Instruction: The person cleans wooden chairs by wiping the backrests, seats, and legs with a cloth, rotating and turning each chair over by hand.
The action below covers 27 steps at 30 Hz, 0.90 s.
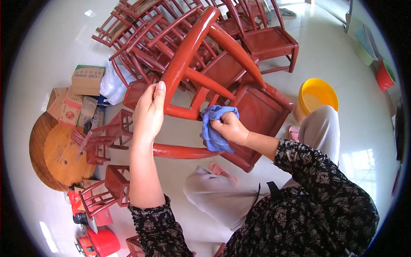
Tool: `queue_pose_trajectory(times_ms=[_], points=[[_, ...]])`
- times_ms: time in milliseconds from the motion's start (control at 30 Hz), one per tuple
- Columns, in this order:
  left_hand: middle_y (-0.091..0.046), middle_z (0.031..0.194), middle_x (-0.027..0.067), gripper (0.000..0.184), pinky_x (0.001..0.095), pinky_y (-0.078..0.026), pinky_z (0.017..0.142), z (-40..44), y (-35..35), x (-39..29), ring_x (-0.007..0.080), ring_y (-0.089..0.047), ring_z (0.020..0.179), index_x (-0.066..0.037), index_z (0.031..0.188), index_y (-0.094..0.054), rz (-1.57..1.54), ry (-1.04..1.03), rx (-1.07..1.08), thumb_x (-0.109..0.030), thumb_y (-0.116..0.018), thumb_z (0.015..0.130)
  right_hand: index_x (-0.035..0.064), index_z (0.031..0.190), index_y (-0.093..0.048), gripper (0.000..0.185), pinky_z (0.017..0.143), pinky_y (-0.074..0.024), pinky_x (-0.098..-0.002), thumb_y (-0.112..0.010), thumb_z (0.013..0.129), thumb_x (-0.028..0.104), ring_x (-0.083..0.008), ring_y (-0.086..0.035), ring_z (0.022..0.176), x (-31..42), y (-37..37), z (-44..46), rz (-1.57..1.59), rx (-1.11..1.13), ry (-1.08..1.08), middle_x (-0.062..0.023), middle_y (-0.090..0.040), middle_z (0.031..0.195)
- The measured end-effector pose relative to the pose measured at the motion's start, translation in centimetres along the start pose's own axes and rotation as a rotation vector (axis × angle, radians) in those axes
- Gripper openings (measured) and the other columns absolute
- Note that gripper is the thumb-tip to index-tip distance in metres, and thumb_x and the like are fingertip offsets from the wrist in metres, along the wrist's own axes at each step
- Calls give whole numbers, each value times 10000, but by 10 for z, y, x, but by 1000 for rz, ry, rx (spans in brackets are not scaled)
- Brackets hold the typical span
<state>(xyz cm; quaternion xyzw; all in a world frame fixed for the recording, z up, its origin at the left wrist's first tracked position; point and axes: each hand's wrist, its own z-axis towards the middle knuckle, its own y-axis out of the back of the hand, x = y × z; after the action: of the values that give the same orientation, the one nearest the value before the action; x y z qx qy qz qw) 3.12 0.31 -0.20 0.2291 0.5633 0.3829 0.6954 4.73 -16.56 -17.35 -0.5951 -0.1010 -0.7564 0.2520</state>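
Note:
A glossy red-brown wooden chair [261, 111] is tilted in front of me, with its thick legs and crossbars reaching up and to the left. My left hand [150, 105] is closed on one of its bars, the thumb on top and the other fingers mostly hidden. In my closed right hand [231, 128] is a bunched blue cloth [212, 137]. The cloth lies against a lower crossbar beside the seat, and part of that bar is hidden behind it.
Several similar chairs [269, 45] are stacked and crowded behind. A yellow bucket [320, 96] stands at right. At left are cardboard boxes [87, 80], round wooden boards [64, 154], small stools [117, 180] and a red tub [102, 242]. My knees flank the chair.

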Motion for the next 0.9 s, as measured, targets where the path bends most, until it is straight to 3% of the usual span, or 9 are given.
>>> queue_pose_trajectory(times_ms=[33, 100, 133, 433, 500, 667, 767, 800, 900], points=[[-602, 866, 137, 550, 354, -419, 787, 0, 0, 0, 273, -576, 840, -28, 1035, -561, 0, 4, -2, -525, -347, 937, 14, 1022, -567, 187, 811, -466, -354, -478, 866, 66, -218, -592, 882, 8, 0, 3, 1, 4, -2, -98, -607, 934], [-610, 889, 137, 542, 362, -421, 799, 1, 0, -2, 280, -582, 860, -43, 1048, -565, 27, -6, 11, -526, -346, 936, 12, 971, -557, 151, 786, -453, -371, -470, 855, 56, -277, -596, 835, 21, -4, 21, -415, -79, 736, -105, -599, 892], [-610, 889, 137, 542, 362, -421, 799, 1, -1, -3, 280, -582, 860, -43, 1048, -565, 25, -14, 11, -526, -346, 936, 53, 893, -592, 142, 711, -441, -402, -546, 768, 103, -338, -556, 747, 27, -10, 33, -416, -165, 831, -127, -601, 803], [-621, 893, 154, 535, 413, -425, 790, 8, 2, 13, 357, -583, 893, -66, 1025, -573, 87, -4, -21, -528, -320, 937, 108, 900, -552, 139, 627, -429, -389, -581, 778, 169, -314, -539, 700, -24, 19, 27, -768, -19, 714, -106, -568, 822], [-620, 890, 157, 535, 416, -425, 785, 10, 0, 9, 359, -582, 889, -65, 1018, -572, 105, -18, -34, -527, -316, 937, 114, 895, -544, 135, 579, -434, -411, -588, 790, 187, -310, -555, 727, -22, 27, 13, -694, -53, 370, -108, -557, 795], [-626, 902, 163, 536, 422, -430, 781, 11, -7, -1, 369, -581, 899, -72, 1017, -579, 174, -41, -52, -528, -310, 936, 114, 825, -522, 104, 517, -440, -409, -563, 803, 208, -303, -583, 670, 39, 15, 48, -886, -306, 576, -99, -568, 710], [-632, 924, 165, 543, 426, -433, 788, 17, -13, -4, 373, -581, 919, -76, 1023, -585, 225, -43, -70, -535, -310, 932, 109, 762, -510, 98, 487, -434, -397, -529, 805, 195, -296, -580, 582, 37, 30, 58, -776, -35, 331, -77, -574, 600], [-633, 943, 167, 548, 435, -433, 797, 19, -15, -4, 372, -580, 935, -76, 1024, -589, 218, -38, -68, -540, -312, 930, 107, 716, -494, 114, 464, -425, -387, -501, 796, 188, -286, -569, 511, 33, 27, 63, -759, -141, 446, -58, -553, 509], [-634, 938, 167, 547, 442, -430, 798, 23, -14, -4, 374, -579, 933, -76, 1022, -590, 213, -29, -37, -538, -312, 930, 108, 723, -504, 115, 457, -424, -392, -500, 793, 200, -281, -575, 514, 28, 30, 65, -844, -189, 573, -60, -556, 516]])
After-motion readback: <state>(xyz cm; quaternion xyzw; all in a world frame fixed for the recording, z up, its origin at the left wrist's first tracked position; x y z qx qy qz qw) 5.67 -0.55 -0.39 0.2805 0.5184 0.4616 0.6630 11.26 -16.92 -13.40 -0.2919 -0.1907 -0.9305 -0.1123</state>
